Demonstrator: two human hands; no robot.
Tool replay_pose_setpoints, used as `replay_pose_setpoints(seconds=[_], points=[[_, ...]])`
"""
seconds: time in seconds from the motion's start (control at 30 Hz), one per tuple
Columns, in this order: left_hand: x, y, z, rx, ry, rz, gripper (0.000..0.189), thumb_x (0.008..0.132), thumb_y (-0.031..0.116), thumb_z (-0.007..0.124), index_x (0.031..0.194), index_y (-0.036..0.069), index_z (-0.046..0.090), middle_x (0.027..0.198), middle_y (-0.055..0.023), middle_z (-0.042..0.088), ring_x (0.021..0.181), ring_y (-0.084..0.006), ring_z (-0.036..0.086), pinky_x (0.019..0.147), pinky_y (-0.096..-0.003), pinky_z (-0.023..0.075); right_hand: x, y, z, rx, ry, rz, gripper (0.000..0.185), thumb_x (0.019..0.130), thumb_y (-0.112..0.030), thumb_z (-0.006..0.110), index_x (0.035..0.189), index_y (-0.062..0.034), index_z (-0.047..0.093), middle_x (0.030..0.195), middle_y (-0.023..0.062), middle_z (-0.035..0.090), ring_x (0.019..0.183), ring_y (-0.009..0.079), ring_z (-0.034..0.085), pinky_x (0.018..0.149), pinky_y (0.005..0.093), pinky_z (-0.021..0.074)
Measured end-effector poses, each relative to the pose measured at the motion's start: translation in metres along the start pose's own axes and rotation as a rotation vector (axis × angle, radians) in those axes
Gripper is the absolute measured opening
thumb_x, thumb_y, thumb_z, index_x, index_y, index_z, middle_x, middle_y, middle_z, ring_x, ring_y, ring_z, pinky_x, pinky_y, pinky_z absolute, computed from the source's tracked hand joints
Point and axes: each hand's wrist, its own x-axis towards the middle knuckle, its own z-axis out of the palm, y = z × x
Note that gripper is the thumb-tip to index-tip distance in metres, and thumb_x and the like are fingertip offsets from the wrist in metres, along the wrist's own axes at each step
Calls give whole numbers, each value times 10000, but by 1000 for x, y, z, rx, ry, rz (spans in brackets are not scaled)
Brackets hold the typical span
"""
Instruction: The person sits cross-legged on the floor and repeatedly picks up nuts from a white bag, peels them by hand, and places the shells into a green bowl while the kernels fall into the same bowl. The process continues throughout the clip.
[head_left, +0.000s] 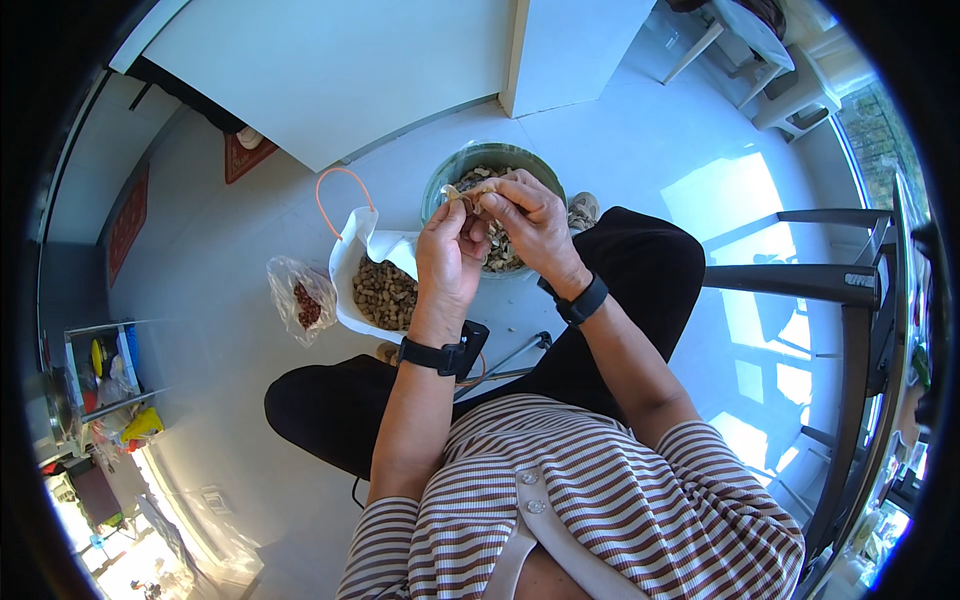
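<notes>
My left hand and my right hand meet above a green round bin holding empty peanut shells. Between the fingertips of both hands is a peanut shell, which looks split; whether a kernel is inside cannot be told. To the left of the bin stands a white bag with orange handles, filled with unshelled peanuts. Left of that, a clear plastic bag with red peanut kernels lies on the floor.
My knees in black trousers flank the containers. A white panel rises beyond them. Dark wooden chair parts are at the right, with white stools at the upper right. A rack with bags is at the far left.
</notes>
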Motion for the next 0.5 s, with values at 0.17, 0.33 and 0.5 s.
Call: replay_pose_setpoints(seconds=[0.17,0.33,0.5], points=[[1,2,-8,-161,-4,-116,248,1022,245,477,1065,49,622,857,-25,605,719,-131,535,604,-263,451,5,-12,-11,-137,-160,-207,168,863,0,658,1024,-23,702,879,90,608,788,222,604,683,309,499],[5,0,-15,-205,-114,-129,229,996,229,534,1052,29,631,871,-34,612,738,-138,545,612,-263,460,6,-11,-12,-89,-106,-170,177,843,4,653,1012,-24,697,826,109,604,754,246,614,662,327,497],[4,2,-26,-131,-134,-120,187,967,182,587,1050,20,626,886,-46,609,737,-118,525,589,-229,421,12,0,-21,-200,-102,47,189,842,-68,666,1021,-18,700,762,113,583,693,251,594,637,320,482]])
